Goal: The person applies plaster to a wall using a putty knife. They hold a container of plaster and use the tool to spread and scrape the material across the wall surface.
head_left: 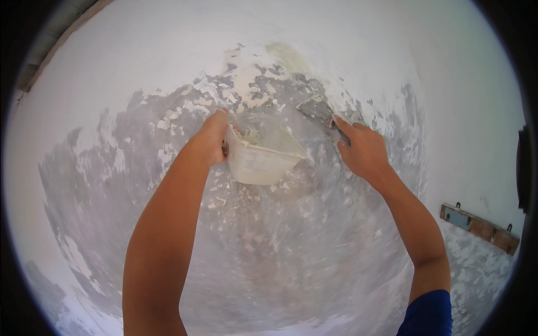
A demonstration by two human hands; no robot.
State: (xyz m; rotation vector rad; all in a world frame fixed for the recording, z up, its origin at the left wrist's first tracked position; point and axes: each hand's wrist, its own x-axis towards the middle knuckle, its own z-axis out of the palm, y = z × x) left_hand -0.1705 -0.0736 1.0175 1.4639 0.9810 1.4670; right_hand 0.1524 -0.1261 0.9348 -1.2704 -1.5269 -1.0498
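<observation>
My left hand [213,136] grips the left side of a translucent plastic tub [263,163], fingers partly hidden behind its wall. Pale, cream-coloured paste [249,136] lies inside the tub and smears its rim. In my right hand [362,150] is a putty knife [319,109] with a dark handle. Its wide blade, smudged with paste, points up and left, close to the wall; whether it touches I cannot tell. The wall [185,115] in front of me is grey and patchy, with flaking white paint and cream patches above the tub.
On the adjoining wall at the right hangs a wooden rack [479,227] with hooks. A dark object [525,168] juts in at the far right edge. Smooth white wall [358,39] spans the top, and a roof edge [61,42] shows at the upper left.
</observation>
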